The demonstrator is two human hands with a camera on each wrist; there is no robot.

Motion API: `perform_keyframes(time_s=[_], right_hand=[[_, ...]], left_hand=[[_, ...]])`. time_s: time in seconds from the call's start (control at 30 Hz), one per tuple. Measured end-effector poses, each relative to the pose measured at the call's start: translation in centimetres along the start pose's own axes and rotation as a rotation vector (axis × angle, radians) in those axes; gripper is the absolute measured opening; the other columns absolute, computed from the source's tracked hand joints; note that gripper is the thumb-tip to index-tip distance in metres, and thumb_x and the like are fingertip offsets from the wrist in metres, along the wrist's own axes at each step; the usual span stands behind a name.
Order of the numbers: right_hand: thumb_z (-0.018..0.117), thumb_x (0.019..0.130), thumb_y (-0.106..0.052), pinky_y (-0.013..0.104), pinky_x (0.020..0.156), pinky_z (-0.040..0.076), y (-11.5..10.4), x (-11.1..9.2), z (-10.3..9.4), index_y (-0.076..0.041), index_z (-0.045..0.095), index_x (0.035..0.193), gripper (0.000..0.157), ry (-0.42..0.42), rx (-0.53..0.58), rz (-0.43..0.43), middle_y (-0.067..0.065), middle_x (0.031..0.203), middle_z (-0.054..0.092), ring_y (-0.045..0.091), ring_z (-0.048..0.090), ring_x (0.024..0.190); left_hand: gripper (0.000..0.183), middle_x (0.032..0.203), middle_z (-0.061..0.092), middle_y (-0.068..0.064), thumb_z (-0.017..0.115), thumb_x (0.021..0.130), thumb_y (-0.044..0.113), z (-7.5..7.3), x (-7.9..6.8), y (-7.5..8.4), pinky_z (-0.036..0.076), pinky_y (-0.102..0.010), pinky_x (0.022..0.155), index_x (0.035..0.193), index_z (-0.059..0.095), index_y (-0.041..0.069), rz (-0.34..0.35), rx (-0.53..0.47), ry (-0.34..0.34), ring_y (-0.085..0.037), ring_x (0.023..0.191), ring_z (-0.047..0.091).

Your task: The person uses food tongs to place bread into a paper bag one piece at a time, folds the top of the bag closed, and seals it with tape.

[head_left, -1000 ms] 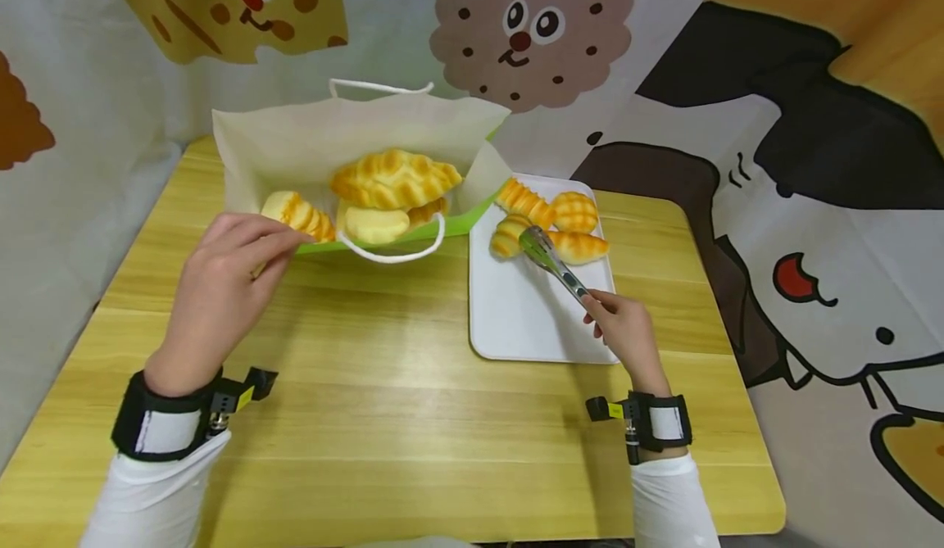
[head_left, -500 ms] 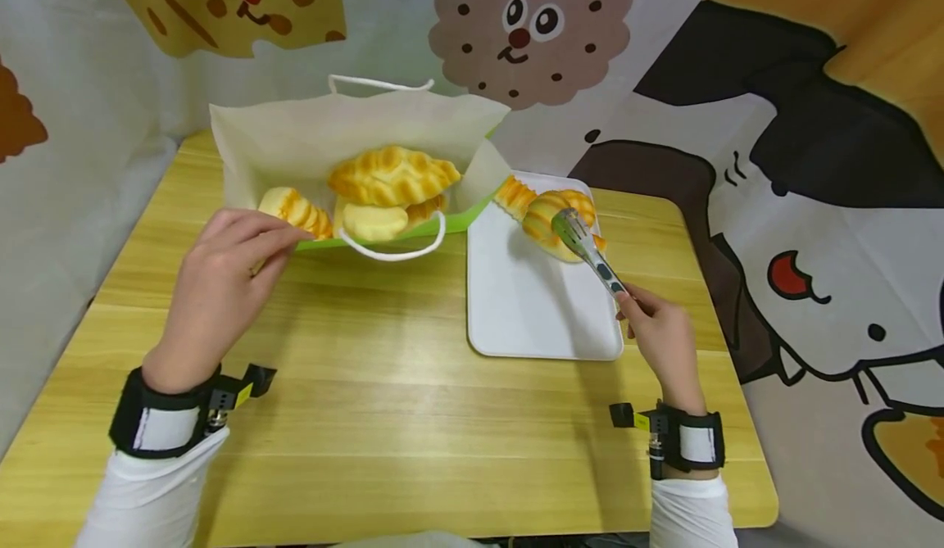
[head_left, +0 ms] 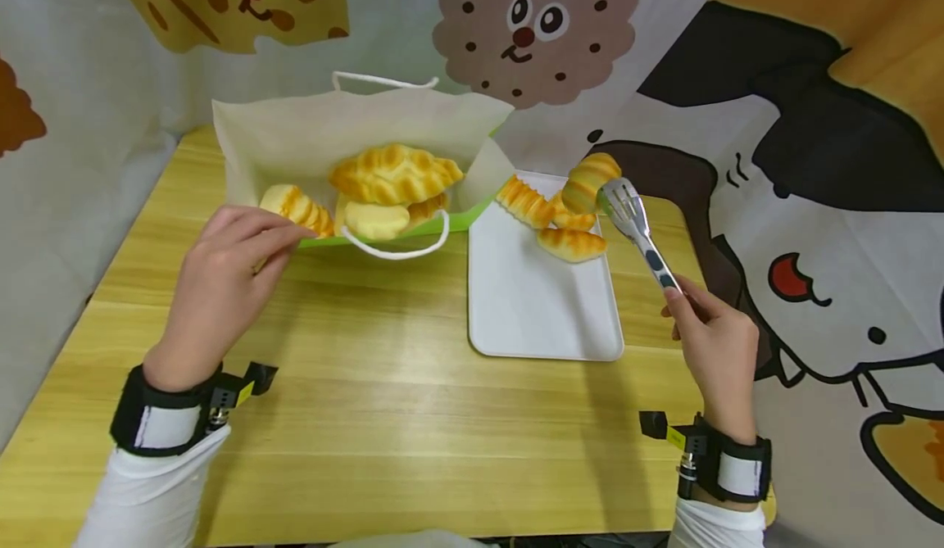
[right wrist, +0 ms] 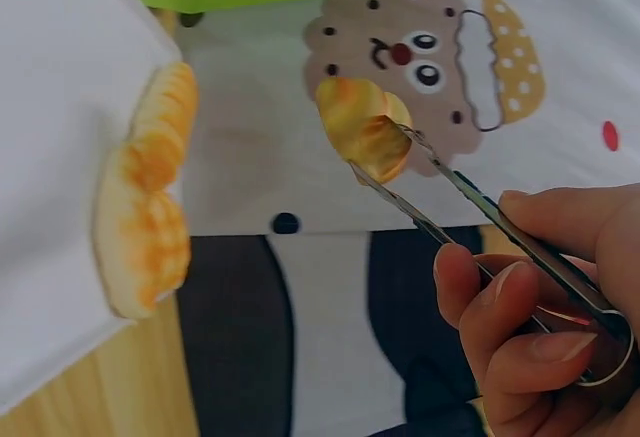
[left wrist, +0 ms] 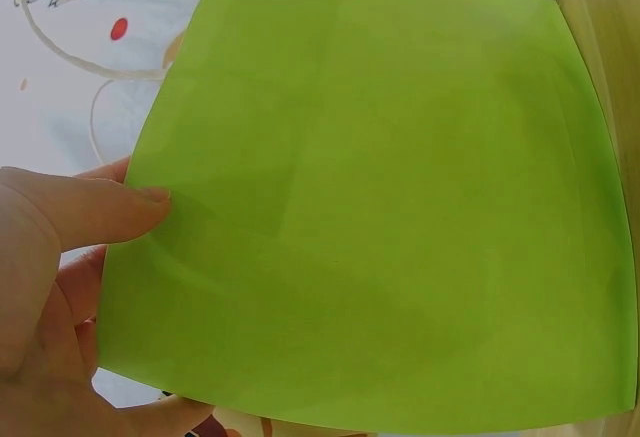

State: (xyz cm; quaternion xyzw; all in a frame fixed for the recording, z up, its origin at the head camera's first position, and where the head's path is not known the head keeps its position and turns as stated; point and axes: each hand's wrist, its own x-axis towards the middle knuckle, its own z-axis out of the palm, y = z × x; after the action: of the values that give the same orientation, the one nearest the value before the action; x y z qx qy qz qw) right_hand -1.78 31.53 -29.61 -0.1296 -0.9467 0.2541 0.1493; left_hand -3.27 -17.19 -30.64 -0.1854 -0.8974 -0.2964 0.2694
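Note:
My right hand [head_left: 717, 350] grips metal tongs [head_left: 643, 241], whose tips pinch a ridged bread roll [head_left: 592, 181]. In the right wrist view that bread roll [right wrist: 362, 129] hangs in the air, apart from the tray. My left hand [head_left: 227, 278] pinches the near rim of a green paper bag [left wrist: 380, 197], thumb on its outer face. The bag's mouth gapes, and inside lie a large patterned bread [head_left: 394, 175], a pale round bread [head_left: 376, 220] and a striped roll [head_left: 298, 210]. Part of the bag's contents is hidden.
A white tray [head_left: 542, 310] stands right of the bag, with a twisted bread [head_left: 525, 201], a pointed bread [head_left: 572, 245] and a partly hidden round bread [head_left: 571, 218]. White rope handles [head_left: 398, 255] hang on the bag. A printed cloth [head_left: 560, 138] backs the wooden table [head_left: 369, 417].
The tongs have lifted the ridged roll from the tray's left part and carried it right, to above the tray's far right corner. The left hand and the bag have stayed in place.

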Motion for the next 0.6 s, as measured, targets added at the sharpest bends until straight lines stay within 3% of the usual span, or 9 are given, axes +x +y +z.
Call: perform_keyframes(time_s=[0.33,0.53,0.6], right_hand=[[0.062,0.092,-0.031,0.019,0.039,0.029,-2.1,-0.9,-2.5,-0.020,0.068,0.120,0.031,0.142,0.075,-0.076,-0.009,0.072,0.060,0.008,0.045,0.051],[0.066,0.089,-0.021,0.011,0.045,0.035,-4.6,-1.6,-3.4,-0.019,0.069,0.117,0.028,0.176,0.133,-0.206,-0.025,0.071,0.057,0.003,0.045,0.051],[0.067,0.088,-0.016,0.009,0.046,0.036,-5.6,-1.9,-3.7,-0.017,0.069,0.117,0.029,0.166,0.152,-0.268,-0.024,0.073,0.058,0.002,0.045,0.052]], left_hand=[[0.022,0.096,0.069,-0.015,0.071,0.077,-0.009,0.1,0.1,0.0,0.044,-0.042,0.081,0.097,0.074,-0.001,0.022,-0.017,0.025,-0.030,0.095,0.053],[0.022,0.096,0.069,-0.015,0.071,0.078,-0.008,-0.1,0.1,-0.1,0.044,-0.042,0.082,0.099,0.074,-0.001,0.016,-0.002,0.010,-0.029,0.095,0.052],[0.023,0.096,0.069,-0.015,0.071,0.078,-0.008,-0.1,0.1,-0.1,0.044,-0.042,0.082,0.099,0.074,-0.001,0.016,-0.002,0.009,-0.029,0.095,0.053]])
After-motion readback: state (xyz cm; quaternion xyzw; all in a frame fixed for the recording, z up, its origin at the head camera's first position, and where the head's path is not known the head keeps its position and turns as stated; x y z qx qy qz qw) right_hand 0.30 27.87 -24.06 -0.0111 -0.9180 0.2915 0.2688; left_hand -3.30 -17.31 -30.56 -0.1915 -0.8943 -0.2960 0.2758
